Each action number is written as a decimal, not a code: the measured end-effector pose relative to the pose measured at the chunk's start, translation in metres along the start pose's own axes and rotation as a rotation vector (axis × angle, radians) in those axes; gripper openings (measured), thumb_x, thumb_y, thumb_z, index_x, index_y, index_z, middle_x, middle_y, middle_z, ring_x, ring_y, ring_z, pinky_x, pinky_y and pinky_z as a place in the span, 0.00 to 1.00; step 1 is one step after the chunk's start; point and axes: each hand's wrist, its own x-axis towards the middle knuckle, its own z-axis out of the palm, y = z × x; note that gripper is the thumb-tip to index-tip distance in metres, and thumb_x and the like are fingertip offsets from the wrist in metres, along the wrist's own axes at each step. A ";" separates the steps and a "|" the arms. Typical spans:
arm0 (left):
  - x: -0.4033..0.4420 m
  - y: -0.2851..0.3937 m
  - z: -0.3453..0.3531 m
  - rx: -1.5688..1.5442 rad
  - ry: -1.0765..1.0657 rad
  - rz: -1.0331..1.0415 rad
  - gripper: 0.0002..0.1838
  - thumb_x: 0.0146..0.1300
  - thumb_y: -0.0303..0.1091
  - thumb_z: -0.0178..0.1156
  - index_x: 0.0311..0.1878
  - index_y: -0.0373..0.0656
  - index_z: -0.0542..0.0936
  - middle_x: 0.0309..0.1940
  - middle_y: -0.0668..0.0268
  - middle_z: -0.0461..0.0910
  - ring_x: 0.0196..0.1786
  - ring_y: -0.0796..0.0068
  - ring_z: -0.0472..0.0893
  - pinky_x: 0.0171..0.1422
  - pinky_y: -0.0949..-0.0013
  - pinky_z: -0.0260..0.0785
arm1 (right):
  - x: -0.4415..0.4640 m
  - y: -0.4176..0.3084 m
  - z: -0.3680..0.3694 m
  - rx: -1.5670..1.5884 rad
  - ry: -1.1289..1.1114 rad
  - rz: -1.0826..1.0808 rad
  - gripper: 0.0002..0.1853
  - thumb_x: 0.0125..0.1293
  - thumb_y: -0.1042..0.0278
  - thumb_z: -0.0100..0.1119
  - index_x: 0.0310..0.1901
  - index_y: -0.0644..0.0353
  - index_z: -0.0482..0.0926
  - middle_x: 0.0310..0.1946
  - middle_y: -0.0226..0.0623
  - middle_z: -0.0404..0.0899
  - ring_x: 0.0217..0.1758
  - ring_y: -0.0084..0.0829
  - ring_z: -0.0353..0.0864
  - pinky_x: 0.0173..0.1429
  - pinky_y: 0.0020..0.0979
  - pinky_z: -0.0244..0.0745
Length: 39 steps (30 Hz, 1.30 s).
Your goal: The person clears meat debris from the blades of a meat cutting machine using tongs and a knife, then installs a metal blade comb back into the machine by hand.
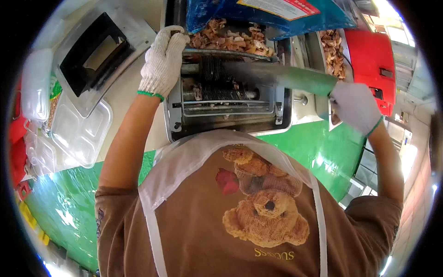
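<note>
In a white knitted glove, my left hand [162, 60] rests at the upper left edge of the metal machine [173, 113], its fingers curled near the frame; what they grip, if anything, is hidden. My right hand [355, 106], also gloved and slightly blurred, is closed round the handle of a broad cleaver [300, 79]. The cleaver's blade points left across the machine, over the dark ridged rollers [214, 69]. Small bits cling to the rollers. Behind them lie chopped brown meat pieces [235, 42], below a blue bin [221, 16] with a label.
More meat pieces [333, 51] fill a metal tray right of the machine, beside a red container [371, 62]. At left are a metal piece with a black opening [76, 57] and clear plastic trays [83, 131]. The floor [318, 147] is green.
</note>
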 end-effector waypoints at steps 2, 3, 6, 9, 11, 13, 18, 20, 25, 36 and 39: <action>-0.002 -0.002 0.000 -0.019 -0.018 0.032 0.22 0.71 0.48 0.49 0.57 0.45 0.81 0.55 0.61 0.79 0.53 0.68 0.76 0.65 0.69 0.64 | -0.001 0.000 -0.011 0.084 0.051 0.072 0.09 0.60 0.66 0.57 0.37 0.61 0.81 0.30 0.48 0.81 0.36 0.50 0.84 0.41 0.47 0.79; 0.000 -0.002 0.000 -0.032 -0.017 0.055 0.22 0.71 0.48 0.49 0.57 0.45 0.81 0.55 0.61 0.79 0.53 0.69 0.76 0.65 0.69 0.64 | 0.001 0.000 -0.016 0.118 0.086 0.109 0.09 0.61 0.65 0.56 0.37 0.61 0.81 0.30 0.49 0.82 0.36 0.49 0.85 0.42 0.46 0.80; 0.002 -0.006 0.001 -0.047 0.009 0.059 0.19 0.72 0.48 0.54 0.56 0.47 0.79 0.50 0.54 0.83 0.55 0.52 0.81 0.62 0.58 0.69 | -0.002 0.000 0.003 0.106 0.081 0.003 0.09 0.60 0.66 0.59 0.38 0.61 0.79 0.30 0.50 0.81 0.35 0.53 0.83 0.40 0.48 0.79; 0.002 -0.007 0.002 -0.047 0.041 0.071 0.19 0.72 0.48 0.54 0.56 0.46 0.79 0.50 0.55 0.83 0.53 0.54 0.81 0.62 0.58 0.70 | 0.000 0.004 -0.007 0.008 0.035 -0.031 0.08 0.59 0.66 0.61 0.37 0.61 0.79 0.30 0.49 0.81 0.34 0.54 0.82 0.38 0.48 0.78; -0.002 -0.005 0.001 -0.057 0.019 0.071 0.18 0.72 0.48 0.54 0.56 0.46 0.79 0.49 0.55 0.83 0.53 0.54 0.81 0.62 0.59 0.70 | -0.005 0.001 -0.008 0.035 0.034 0.037 0.08 0.58 0.66 0.61 0.36 0.61 0.79 0.30 0.49 0.81 0.34 0.54 0.82 0.38 0.48 0.78; 0.000 0.001 -0.001 -0.069 0.011 0.050 0.20 0.72 0.48 0.53 0.57 0.46 0.79 0.48 0.57 0.83 0.52 0.59 0.79 0.62 0.62 0.68 | -0.001 0.001 -0.011 0.120 0.126 0.120 0.07 0.57 0.67 0.62 0.34 0.61 0.79 0.30 0.50 0.81 0.34 0.53 0.82 0.38 0.48 0.78; -0.003 0.003 0.000 -0.004 0.011 0.001 0.23 0.71 0.51 0.50 0.59 0.46 0.79 0.46 0.61 0.81 0.49 0.71 0.76 0.62 0.68 0.66 | -0.002 0.002 -0.009 0.016 0.008 -0.025 0.07 0.56 0.68 0.62 0.34 0.61 0.79 0.31 0.49 0.81 0.34 0.53 0.82 0.39 0.49 0.78; 0.001 -0.007 0.001 -0.013 0.013 0.084 0.18 0.72 0.47 0.53 0.57 0.47 0.79 0.49 0.57 0.82 0.52 0.58 0.79 0.61 0.61 0.69 | -0.002 0.004 -0.010 0.011 -0.002 0.040 0.07 0.58 0.67 0.60 0.34 0.61 0.80 0.31 0.48 0.82 0.35 0.51 0.83 0.39 0.48 0.79; 0.000 0.000 0.000 -0.052 -0.013 0.060 0.22 0.71 0.50 0.50 0.57 0.46 0.81 0.50 0.62 0.80 0.50 0.70 0.76 0.62 0.68 0.66 | -0.003 -0.013 0.000 -0.007 -0.036 0.016 0.10 0.61 0.62 0.58 0.34 0.60 0.81 0.31 0.47 0.83 0.34 0.47 0.85 0.40 0.47 0.80; 0.003 -0.009 0.003 -0.034 -0.010 0.099 0.19 0.71 0.48 0.50 0.52 0.49 0.84 0.57 0.66 0.78 0.53 0.70 0.76 0.64 0.70 0.64 | -0.026 -0.012 0.001 0.133 0.044 0.092 0.05 0.58 0.69 0.60 0.32 0.60 0.81 0.27 0.46 0.82 0.33 0.48 0.84 0.38 0.45 0.78; 0.000 -0.004 0.003 -0.128 -0.014 0.015 0.18 0.71 0.47 0.51 0.53 0.49 0.83 0.57 0.66 0.79 0.53 0.72 0.76 0.64 0.69 0.64 | -0.019 -0.029 0.001 0.076 0.008 0.131 0.06 0.59 0.68 0.60 0.32 0.60 0.81 0.28 0.47 0.82 0.34 0.48 0.84 0.39 0.45 0.78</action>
